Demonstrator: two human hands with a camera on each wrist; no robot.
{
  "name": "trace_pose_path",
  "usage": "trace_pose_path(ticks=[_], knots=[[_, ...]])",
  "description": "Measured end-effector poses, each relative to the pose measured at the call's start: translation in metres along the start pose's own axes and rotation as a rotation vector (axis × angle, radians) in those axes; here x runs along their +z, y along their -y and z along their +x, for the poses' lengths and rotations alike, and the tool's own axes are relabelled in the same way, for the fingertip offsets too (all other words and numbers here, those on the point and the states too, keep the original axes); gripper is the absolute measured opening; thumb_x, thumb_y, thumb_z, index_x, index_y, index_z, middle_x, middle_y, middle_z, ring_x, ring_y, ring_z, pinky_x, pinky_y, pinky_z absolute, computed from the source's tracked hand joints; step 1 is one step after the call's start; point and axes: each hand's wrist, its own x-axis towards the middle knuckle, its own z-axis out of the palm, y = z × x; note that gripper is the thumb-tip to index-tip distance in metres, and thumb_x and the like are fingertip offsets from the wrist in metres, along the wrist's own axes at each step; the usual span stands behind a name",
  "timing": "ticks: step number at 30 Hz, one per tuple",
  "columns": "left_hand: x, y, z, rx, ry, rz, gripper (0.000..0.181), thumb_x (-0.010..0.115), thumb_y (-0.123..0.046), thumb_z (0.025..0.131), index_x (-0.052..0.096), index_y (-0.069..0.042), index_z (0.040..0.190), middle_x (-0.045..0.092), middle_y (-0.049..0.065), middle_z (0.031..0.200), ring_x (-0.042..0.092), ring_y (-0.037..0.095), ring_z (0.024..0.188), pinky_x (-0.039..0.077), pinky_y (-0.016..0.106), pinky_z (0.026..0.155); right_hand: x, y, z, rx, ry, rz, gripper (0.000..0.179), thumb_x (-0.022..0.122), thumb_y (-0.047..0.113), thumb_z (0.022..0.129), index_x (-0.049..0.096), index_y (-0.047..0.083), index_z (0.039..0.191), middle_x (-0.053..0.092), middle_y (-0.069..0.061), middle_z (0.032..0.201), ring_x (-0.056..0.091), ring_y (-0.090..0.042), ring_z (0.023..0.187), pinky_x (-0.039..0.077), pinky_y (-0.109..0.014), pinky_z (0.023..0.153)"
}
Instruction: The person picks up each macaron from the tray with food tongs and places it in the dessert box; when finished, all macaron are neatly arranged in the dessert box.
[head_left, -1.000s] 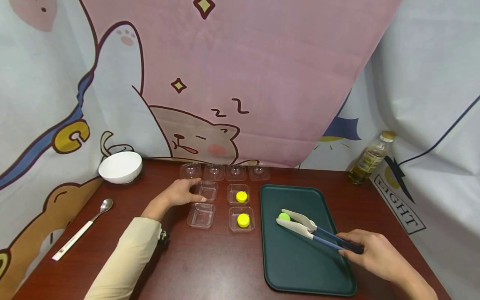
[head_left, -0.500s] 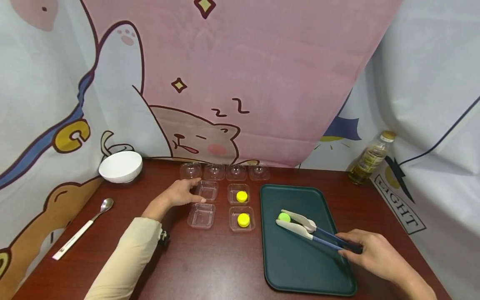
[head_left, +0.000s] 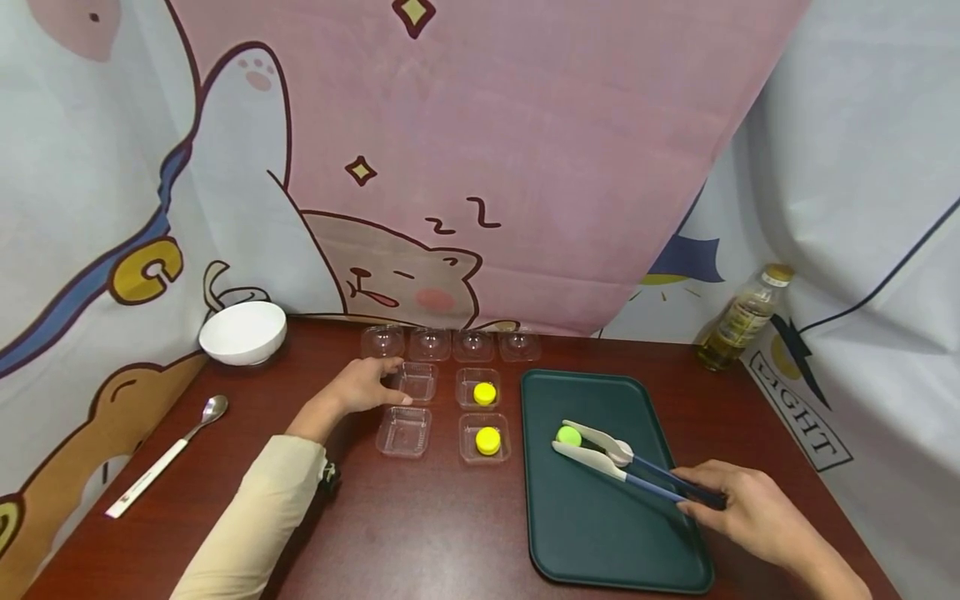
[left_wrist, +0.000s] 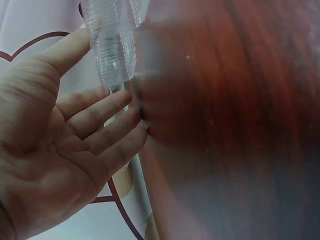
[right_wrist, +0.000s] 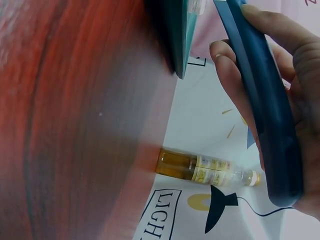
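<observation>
My right hand (head_left: 738, 504) grips a pair of tongs (head_left: 652, 479) by their blue handles. The white tips of the tongs lie over the dark green tray (head_left: 607, 533), one on each side of a light green round piece (head_left: 568, 436). My left hand (head_left: 358, 386) is at the left edge of a clear plastic box (head_left: 417, 382), thumb at its near corner and index finger at its far corner. In the left wrist view the other fingers (left_wrist: 117, 135) are loosely extended beside the box, down near the tabletop. Two more clear boxes each hold a yellow round piece (head_left: 484, 393).
A fourth-place clear box (head_left: 403, 432) sits nearer, with several clear domed lids (head_left: 430, 343) lined up behind. A white bowl (head_left: 242, 333) and a spoon (head_left: 172, 454) are on the left. An oil bottle (head_left: 742, 321) stands at the back right, by the cloth wall.
</observation>
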Motion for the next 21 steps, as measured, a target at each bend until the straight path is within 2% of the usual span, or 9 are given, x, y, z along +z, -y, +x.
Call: trace_pose_path(ticks=[5,10,15,21], knots=[[-0.001,-0.001,0.001,-0.007,0.007,0.015,0.085,0.081,-0.04,0.085,0.045,-0.002,0.151,0.065,0.017,0.137,0.051,0.038,0.138,0.04,0.053,0.116,0.001,-0.001,-0.002,-0.039,-0.04,0.008,0.036,0.09,0.021,0.074,0.078,0.021,0.108,0.07,0.015,0.093,0.049,0.008,0.07,0.042,-0.018,0.055],[0.0,-0.001,0.001,-0.009,0.011,0.003,0.086,0.082,-0.04,0.084,0.045,-0.001,0.151,0.067,0.018,0.134,0.051,0.038,0.138,0.039,0.053,0.116,-0.001,0.0,-0.001,-0.03,-0.037,0.001,0.036,0.089,0.022,0.075,0.077,0.021,0.109,0.07,0.014,0.093,0.048,0.009,0.07,0.042,-0.018,0.055],[-0.001,-0.002,0.0,-0.012,0.01,-0.005,0.086,0.082,-0.039,0.084,0.045,0.0,0.151,0.066,0.018,0.135,0.05,0.038,0.139,0.039,0.053,0.116,-0.007,0.002,0.003,-0.008,-0.031,-0.006,0.036,0.088,0.023,0.077,0.077,0.02,0.111,0.07,0.013,0.094,0.048,0.008,0.07,0.043,-0.018,0.056],[-0.001,-0.004,0.0,-0.034,0.018,-0.021,0.086,0.083,-0.039,0.084,0.044,-0.002,0.152,0.065,0.018,0.136,0.049,0.038,0.14,0.039,0.053,0.117,-0.016,0.006,0.013,-0.041,-0.058,-0.01,0.035,0.088,0.021,0.077,0.077,0.02,0.111,0.071,0.011,0.096,0.05,0.008,0.07,0.044,-0.018,0.056]])
